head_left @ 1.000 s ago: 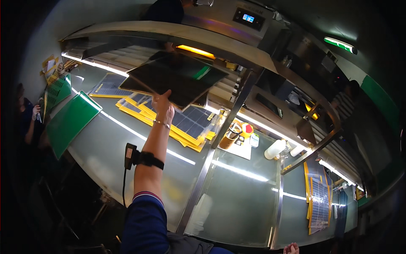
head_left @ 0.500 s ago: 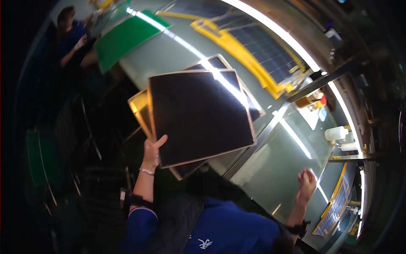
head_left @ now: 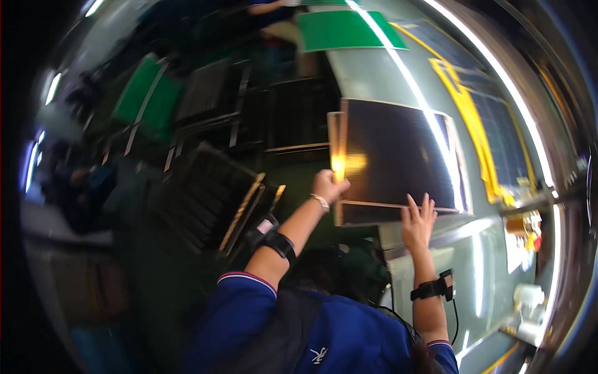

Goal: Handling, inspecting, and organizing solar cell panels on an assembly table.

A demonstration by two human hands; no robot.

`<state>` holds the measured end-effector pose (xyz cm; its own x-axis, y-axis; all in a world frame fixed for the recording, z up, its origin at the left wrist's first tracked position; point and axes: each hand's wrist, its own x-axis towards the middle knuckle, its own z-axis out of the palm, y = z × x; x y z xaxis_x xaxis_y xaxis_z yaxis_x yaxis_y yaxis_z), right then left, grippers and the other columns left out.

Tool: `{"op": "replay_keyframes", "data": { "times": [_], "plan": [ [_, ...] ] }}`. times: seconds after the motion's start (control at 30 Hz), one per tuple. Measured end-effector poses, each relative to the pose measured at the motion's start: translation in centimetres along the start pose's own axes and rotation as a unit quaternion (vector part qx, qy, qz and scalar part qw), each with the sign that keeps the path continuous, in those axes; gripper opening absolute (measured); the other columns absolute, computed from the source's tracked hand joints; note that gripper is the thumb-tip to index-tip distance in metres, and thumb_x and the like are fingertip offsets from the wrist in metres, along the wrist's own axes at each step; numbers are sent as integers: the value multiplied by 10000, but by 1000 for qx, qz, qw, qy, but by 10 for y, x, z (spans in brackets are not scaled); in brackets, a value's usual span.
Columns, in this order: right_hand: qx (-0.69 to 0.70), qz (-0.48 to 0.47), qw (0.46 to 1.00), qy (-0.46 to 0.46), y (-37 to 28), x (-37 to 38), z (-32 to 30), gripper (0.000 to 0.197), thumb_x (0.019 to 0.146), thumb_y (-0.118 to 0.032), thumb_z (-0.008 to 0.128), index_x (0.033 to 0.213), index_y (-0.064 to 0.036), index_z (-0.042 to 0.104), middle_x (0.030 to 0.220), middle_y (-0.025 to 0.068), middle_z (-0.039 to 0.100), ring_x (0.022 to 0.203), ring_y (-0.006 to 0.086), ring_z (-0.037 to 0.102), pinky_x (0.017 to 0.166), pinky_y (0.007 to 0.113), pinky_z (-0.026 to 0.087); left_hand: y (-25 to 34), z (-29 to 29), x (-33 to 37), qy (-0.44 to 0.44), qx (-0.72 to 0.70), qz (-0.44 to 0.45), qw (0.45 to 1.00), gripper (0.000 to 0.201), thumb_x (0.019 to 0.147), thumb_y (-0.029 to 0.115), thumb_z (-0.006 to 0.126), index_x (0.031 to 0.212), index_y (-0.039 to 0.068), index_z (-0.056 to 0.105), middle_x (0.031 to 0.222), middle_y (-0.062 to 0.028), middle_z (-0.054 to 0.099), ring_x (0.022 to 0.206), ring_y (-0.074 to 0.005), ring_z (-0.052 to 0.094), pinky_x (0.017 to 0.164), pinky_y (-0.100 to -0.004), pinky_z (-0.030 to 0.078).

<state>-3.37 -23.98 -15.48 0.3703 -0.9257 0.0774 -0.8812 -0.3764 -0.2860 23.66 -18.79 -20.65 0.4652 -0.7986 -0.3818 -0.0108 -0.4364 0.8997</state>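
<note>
A dark rectangular panel (head_left: 392, 156) with a thin coppery rim lies over at least one more panel (head_left: 374, 215), whose edges stick out at the left, near and right sides. My left hand (head_left: 330, 185) is closed on the left edges of these panels near their front corner. My right hand (head_left: 418, 224) rests at the near edge of the top panel, fingers stretched and spread. Whatever lies between the panels is hidden. A wristband circles the left wrist, and straps with small devices sit on both forearms.
A green sheet (head_left: 349, 31) covers the far part of the grey-green table (head_left: 423, 75). Yellow-edged dark panels (head_left: 492, 118) lie along the right. Dark stacks (head_left: 205, 193) and a green-topped one (head_left: 146, 100) stand at left. A white bottle (head_left: 528, 296) is at lower right. Another person's arm (head_left: 268, 7) shows at the far edge.
My view has turned left. My right hand has come from apart over the table at right to the panels' near edge, its fingers now spread. The left hand still grips the panels.
</note>
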Motion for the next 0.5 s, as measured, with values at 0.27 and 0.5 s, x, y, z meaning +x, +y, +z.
{"op": "replay_keyframes", "data": {
  "times": [0.27, 0.5],
  "plan": [
    [-29, -54, 996, 68, 37, 18, 46, 362, 920, -317, 511, 1274, -245, 529, 1458, 161, 303, 1355, 399, 224, 1079, 557, 161, -84, -165, -178, -19, -43, -64, 997, 390, 809, 127, 697, 1143, -32, 573, 956, -115, 662, 847, -154, 648, 706, -263, 541],
    [81, 72, 959, 260, 40, -63, 49, 347, 908, -127, 483, 1245, -48, 515, 1360, 207, 395, 1264, 354, 359, 1046, 460, 272, -101, -338, -106, 415, -238, 6, 878, 266, 865, 20, 548, 1118, -59, 569, 910, -112, 666, 764, -153, 643, 626, -257, 518]
  ]
}}
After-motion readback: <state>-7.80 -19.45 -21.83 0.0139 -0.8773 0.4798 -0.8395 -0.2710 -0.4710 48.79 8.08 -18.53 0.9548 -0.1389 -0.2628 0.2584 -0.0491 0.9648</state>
